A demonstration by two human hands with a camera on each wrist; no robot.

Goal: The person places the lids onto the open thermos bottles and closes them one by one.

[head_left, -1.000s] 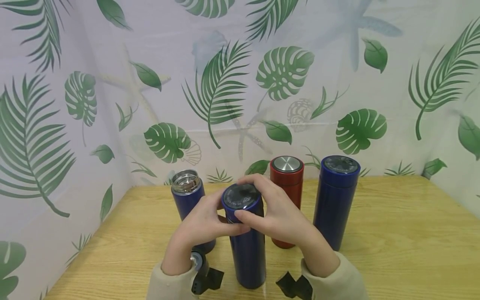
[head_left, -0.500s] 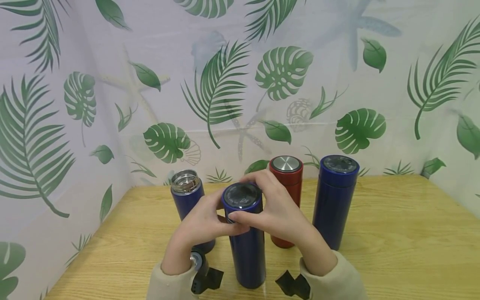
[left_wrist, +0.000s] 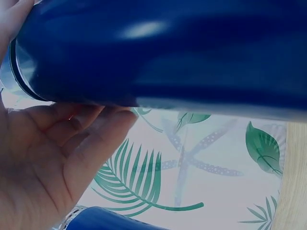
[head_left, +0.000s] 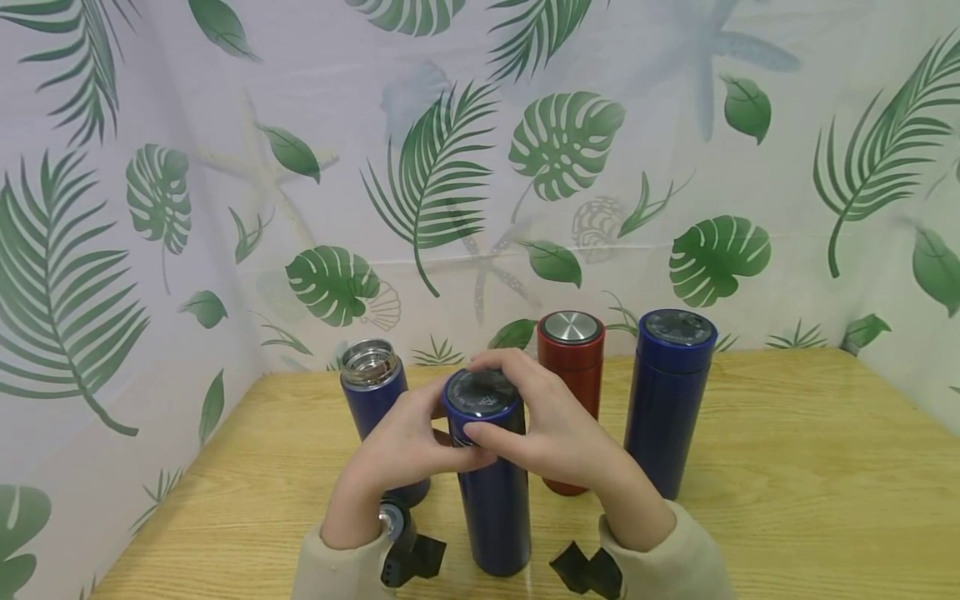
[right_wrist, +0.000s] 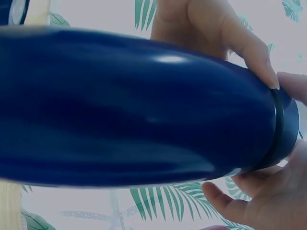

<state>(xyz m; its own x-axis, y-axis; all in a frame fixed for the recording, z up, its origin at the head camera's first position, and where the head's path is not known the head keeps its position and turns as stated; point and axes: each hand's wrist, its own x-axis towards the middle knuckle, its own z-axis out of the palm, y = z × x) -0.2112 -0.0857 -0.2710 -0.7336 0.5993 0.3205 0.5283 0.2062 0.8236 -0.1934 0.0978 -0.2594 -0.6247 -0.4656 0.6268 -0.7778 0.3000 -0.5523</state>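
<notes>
One glossy dark-blue cylindrical flask (head_left: 497,517) stands upright between my left hand (head_left: 401,442), clamped round its body just below the black-topped blue lid (head_left: 482,395), and my right hand (head_left: 558,421), gripping that lid.

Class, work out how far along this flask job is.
The flasks are apparently being opened. Done: the far-left blue flask stands lidless. In hand: the left hand grips the front blue flask, the right hand its lid, still on. Probably left: the red flask and far-right blue flask, both capped.
</notes>
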